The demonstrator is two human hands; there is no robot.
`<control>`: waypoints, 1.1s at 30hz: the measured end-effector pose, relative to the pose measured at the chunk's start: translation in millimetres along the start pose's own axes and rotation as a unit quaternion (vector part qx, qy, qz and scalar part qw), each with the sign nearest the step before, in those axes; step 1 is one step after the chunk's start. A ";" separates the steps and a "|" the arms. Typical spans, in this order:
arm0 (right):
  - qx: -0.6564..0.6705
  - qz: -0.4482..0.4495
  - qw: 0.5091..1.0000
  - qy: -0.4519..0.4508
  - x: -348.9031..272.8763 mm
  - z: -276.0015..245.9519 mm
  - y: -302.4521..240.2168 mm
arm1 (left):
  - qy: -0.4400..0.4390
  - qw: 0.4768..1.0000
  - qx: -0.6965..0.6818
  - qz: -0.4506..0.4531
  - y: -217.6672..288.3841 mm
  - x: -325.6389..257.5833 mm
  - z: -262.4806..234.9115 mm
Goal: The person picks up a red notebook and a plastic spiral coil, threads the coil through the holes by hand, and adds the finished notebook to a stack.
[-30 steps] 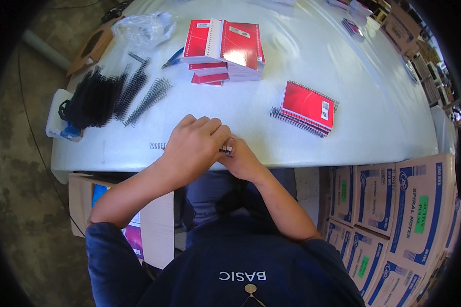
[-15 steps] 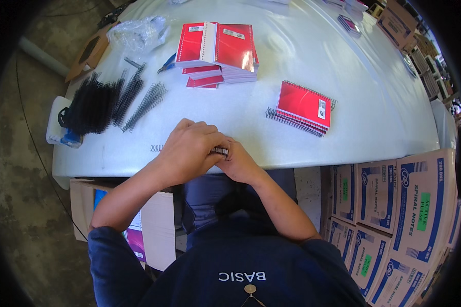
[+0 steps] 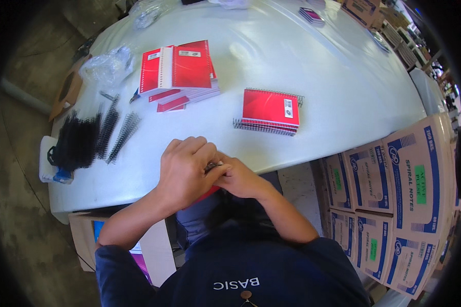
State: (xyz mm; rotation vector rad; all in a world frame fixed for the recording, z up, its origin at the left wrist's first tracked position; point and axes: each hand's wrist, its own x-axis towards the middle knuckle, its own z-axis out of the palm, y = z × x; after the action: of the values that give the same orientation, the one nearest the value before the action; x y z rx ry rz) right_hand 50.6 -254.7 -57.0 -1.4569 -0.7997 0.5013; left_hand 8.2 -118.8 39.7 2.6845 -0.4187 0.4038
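Note:
My two hands meet at the near edge of the table, closed around a small red notebook (image 3: 208,194). Only a strip of its red cover and a bit of dark spiral wire at the fingers show. My left hand (image 3: 187,166) lies over the top with its fingers bent. From the other side my right hand (image 3: 243,178) grips the notebook, its thumb against the wire. Beyond them sits a stack of red spiral notebooks (image 3: 269,106), bound with dark coils. Farther left stand piled red notebooks (image 3: 192,66) with punched edges and no coils showing.
Many loose black spiral coils (image 3: 79,140) lie on the left of the white-covered table (image 3: 322,66), beside a white container (image 3: 47,158). Clear plastic wrap (image 3: 107,66) rests behind them. Cardboard cartons (image 3: 369,179) are stacked at right; an open box (image 3: 161,250) stands below the table.
My view has shifted, so the table's things appear farther left. Both hands stay together on the notebook; its red cover now shows beneath them, and the coil end left of my hands is out of sight.

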 end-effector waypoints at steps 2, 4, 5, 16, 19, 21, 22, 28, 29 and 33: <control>0.003 0.035 0.999 0.025 -16.6 -29.3 -12.3 | 0.006 0.999 -0.033 0.016 9.7 16.7 -0.4; -0.079 -0.041 0.992 0.091 -28.1 -60.2 -26.0 | -0.010 0.994 -0.112 -0.007 13.9 39.4 -13.6; -0.165 -0.129 0.967 0.145 -29.5 -77.7 -34.5 | -0.036 0.990 -0.138 -0.016 10.2 50.3 -14.0; -0.285 -0.266 0.896 0.215 -20.8 -175.5 -22.3 | 0.307 0.947 0.034 0.090 -14.2 86.2 102.3; -0.326 -0.241 0.883 0.237 -12.5 -182.7 -29.4 | 0.310 0.942 0.028 0.129 -37.2 85.6 108.9; -0.400 -0.175 0.870 0.227 -20.4 -194.5 -18.1 | 0.249 0.963 0.036 0.099 -39.5 81.0 121.5; -0.388 -0.121 0.889 0.210 -31.3 -197.6 -6.8 | 0.218 0.971 0.032 0.089 -34.9 80.1 128.5; 0.084 -0.060 0.945 0.309 -38.2 -140.6 23.6 | 0.194 0.929 -0.280 -0.146 -25.4 74.9 139.6; 0.048 -0.048 0.935 0.347 -33.1 -131.4 30.9 | 0.162 0.890 -0.371 -0.207 -26.0 76.9 143.7; -0.053 -0.026 0.876 0.479 -13.3 -103.9 36.0 | 0.192 0.798 -0.499 -0.279 -21.3 79.6 150.0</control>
State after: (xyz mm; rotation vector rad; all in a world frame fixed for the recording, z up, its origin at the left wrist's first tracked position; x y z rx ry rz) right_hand 124.4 -331.5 -87.7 -1.5377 -0.0595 -0.3305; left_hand 120.9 -181.2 -73.0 1.5140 0.2530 0.3773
